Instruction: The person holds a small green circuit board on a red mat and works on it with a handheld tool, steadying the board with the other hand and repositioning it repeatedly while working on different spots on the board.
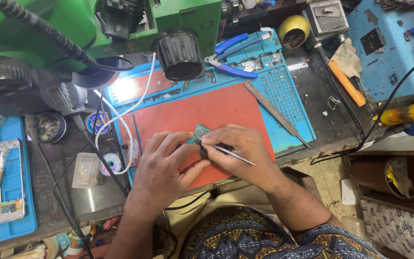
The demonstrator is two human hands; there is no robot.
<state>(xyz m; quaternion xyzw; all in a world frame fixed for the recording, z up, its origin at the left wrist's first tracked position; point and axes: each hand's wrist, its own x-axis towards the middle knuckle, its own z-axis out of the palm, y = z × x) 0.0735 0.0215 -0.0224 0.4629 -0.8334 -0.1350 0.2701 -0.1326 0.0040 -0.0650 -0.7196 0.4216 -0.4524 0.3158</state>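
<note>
- Green microscope body fills upper left of frame; its black lens barrel hangs over the mat's top edge.
- Blue silicone work mat with red centre panel, centre frame. No packages or signs legible; only small round solder-wire reels at left centre and a clear plastic box beside them.
- Blue box-shaped unit, upper right corner.
- Phone frame on a second blue mat, lower left.
- Left hand, centre: fingers curled together, thumb and fingertips pinching the edge of a small green circuit board, which rests on the red panel.
- Right hand, just right of it: fingers closed on thin metal tweezers, tip at the board, tail end pointing lower right. Both hands touch each other at the board.
- Metal file lies diagonally on the mat, right of the hands.
- Blue-handled pliers, top centre of the mat.
- Orange-handled tool, upper right, off the mat.
</note>
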